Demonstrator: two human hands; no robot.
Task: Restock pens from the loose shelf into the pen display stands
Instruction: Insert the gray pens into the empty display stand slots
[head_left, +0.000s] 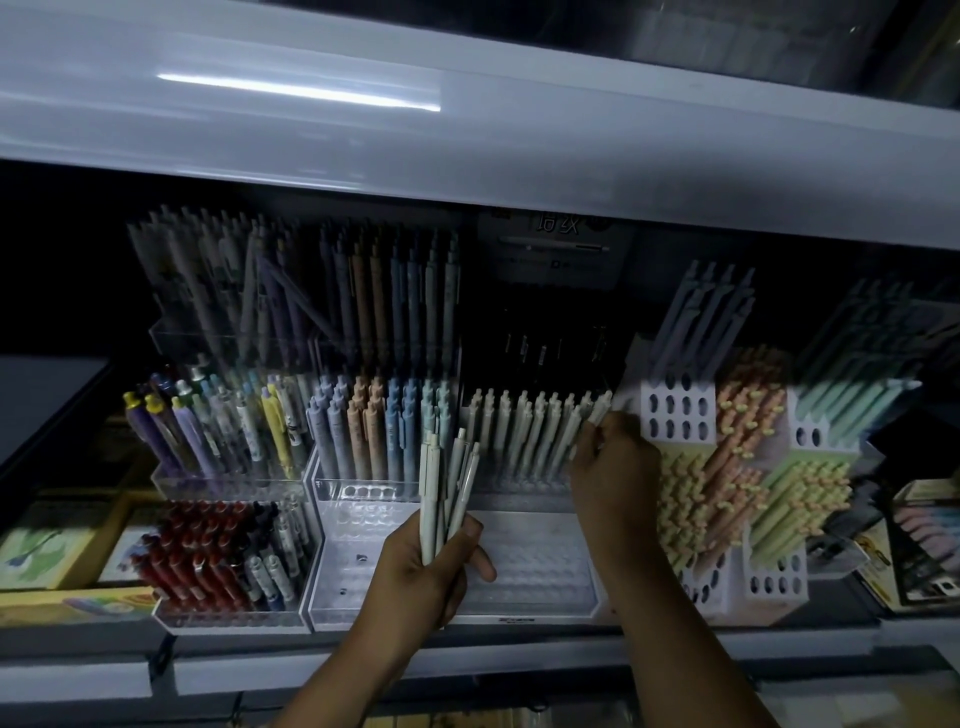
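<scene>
Restock partway: left hand (431, 566) grips bundle of pale pens (441, 483) upright above the fist; right hand (613, 467) pinches one pen (598, 411) at its fingertips, end of filled row; clear stand (535, 566) holes between both grips not yet filled
</scene>
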